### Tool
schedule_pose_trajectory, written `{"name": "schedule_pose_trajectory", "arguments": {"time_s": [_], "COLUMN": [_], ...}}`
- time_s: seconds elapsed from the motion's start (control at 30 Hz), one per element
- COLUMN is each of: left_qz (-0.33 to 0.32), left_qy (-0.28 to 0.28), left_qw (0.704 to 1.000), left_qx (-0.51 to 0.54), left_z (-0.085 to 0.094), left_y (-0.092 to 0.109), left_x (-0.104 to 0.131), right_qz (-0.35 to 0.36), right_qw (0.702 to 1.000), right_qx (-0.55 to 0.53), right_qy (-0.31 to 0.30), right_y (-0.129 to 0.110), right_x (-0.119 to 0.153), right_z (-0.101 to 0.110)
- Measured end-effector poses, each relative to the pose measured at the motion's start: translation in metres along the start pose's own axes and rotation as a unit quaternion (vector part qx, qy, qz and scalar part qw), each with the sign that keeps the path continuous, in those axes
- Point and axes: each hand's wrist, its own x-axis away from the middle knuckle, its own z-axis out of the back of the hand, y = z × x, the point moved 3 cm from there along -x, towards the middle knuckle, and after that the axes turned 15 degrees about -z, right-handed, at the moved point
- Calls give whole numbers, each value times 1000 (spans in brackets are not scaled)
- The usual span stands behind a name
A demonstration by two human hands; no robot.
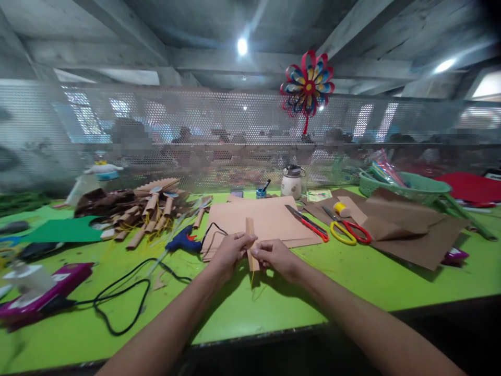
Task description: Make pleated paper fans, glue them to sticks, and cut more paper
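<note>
Over the front edge of a stack of brown paper sheets (266, 219), my left hand (234, 250) pinches a narrow strip of brown paper (250, 225). My right hand (276, 257) is closed on the same strip from the other side, fingertips close to those of the left. A thin yellow thread (252, 277) hangs from the strip below my fingers. Left of my hands lies a blue glue gun (183, 240) with a black cord. To the right are a box cutter with a red handle (313, 227) and scissors (348, 230) with yellow and red handles.
Several rolled paper tubes with yellow threads (151, 219) are piled at the left. A purple power strip (50, 292) and looping cord (146, 292) lie front left. A yellow thread spool (342, 210), crumpled brown paper (415, 224) and a green basket (407, 188) occupy the right.
</note>
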Motion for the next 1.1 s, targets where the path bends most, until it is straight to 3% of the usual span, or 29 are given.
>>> {"name": "schedule_pose_trajectory", "arguments": {"time_s": [0.33,0.67,1.1], "left_qz": [-1,-14,-15], "left_qy": [-2,-3,-7], "left_qw": [1000,1000,999], "left_qx": [-10,-6,-43], "left_z": [3,0,6], "left_y": [6,15,10], "left_x": [-1,5,0], "right_qz": [6,-17,-29], "right_qw": [999,999,997], "right_qx": [1,-20,-23], "right_qy": [-44,-47,-69], "right_y": [-1,1,2], "right_x": [2,1,2], "right_z": [2,4,2]}}
